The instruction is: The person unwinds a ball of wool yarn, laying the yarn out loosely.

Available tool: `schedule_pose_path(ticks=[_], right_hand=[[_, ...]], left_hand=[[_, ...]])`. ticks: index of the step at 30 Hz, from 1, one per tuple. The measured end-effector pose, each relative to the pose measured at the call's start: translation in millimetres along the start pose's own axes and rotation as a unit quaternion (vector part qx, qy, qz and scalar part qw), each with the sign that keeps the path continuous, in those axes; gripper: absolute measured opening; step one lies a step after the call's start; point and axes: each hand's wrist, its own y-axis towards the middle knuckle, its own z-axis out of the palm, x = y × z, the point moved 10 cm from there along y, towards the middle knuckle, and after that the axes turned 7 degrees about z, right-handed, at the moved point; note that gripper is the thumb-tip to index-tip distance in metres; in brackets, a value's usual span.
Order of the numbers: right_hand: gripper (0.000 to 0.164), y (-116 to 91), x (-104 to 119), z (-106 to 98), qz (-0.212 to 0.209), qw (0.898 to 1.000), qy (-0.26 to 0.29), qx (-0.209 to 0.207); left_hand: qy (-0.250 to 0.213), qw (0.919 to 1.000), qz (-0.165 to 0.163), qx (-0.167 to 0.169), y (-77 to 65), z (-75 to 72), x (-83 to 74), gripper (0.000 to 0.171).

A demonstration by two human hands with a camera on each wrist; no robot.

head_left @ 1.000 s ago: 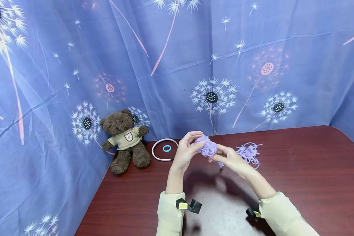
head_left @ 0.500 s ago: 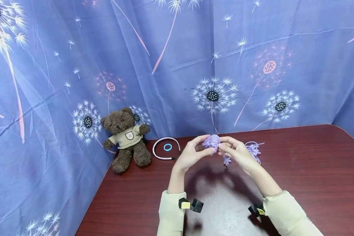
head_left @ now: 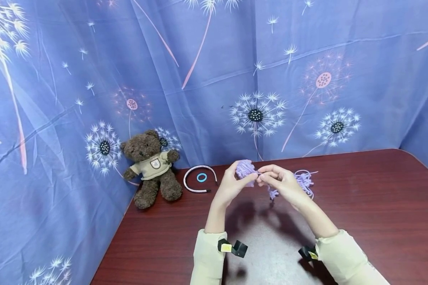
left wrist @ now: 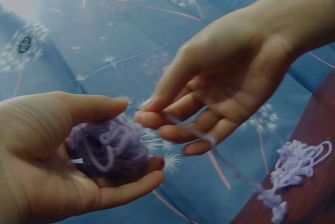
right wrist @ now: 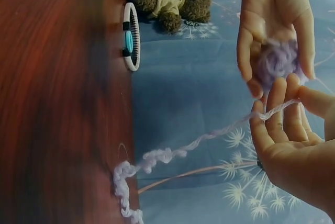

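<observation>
Well, from where I stand, both hands are up over the far part of the dark red table (head_left: pixel 371 206), busy with purple yarn. The left hand (head_left: pixel 229 188) grips a purple yarn ball (head_left: pixel 245 168), its thumb along one side and its fingers round the other, so the ball sits off the tabletop. Just beside it, the right hand (head_left: pixel 283 185) pinches a yarn strand (right wrist: pixel 204 137) between thumb and forefinger, the other fingers bent beneath with the strand running across them. From there the strand slants down, twisted at first and then lumpy, to a small knotted clump (head_left: pixel 273 194) hanging below the right hand. Beyond the right wrist a loose yarn heap (head_left: pixel 304 180) lies on the table, partly hidden by that hand; whether the clump joins it, I cannot tell. Over to the left, a white headband (head_left: pixel 185 180) rests near the back edge, with a light blue ring (head_left: pixel 201 181) inside its curve. Next to that, a brown teddy bear (head_left: pixel 151 168) in a beige shirt sits leaning against the blue dandelion-print curtain (head_left: pixel 207 114).
</observation>
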Motion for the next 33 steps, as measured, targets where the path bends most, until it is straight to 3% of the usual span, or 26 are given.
schedule_pose_path(ticks=[5,14,21,25,33], right_hand=[[0.034,2.1,0.1,-14.2,0.003,1.000,-0.023,-0.019],[0.012,1.5,9.9,-56.1,-0.030,0.997,-0.021,-0.068],[0.015,-5.0,14.6,-95.9,-0.053,0.992,0.054,-0.104],[0.015,-8.5,7.8,-120.7,-0.050,0.987,0.068,-0.135],[0.020,-20.5,-17.1,-173.8,-0.064,0.963,0.193,-0.177]], left_hand=[[-0.060,0.9980,0.011,-0.018,-0.5,-16.5,-5.6,0.046],[-0.074,0.9970,0.018,-0.011,-2.2,-37.5,-10.6,0.047],[-0.063,0.9978,0.004,-0.022,-4.8,-49.3,-10.3,0.045],[-0.065,0.9975,0.004,-0.027,-6.9,-54.7,-11.2,0.047],[-0.079,0.9958,-0.001,-0.046,-11.4,-64.4,-12.2,0.048]])
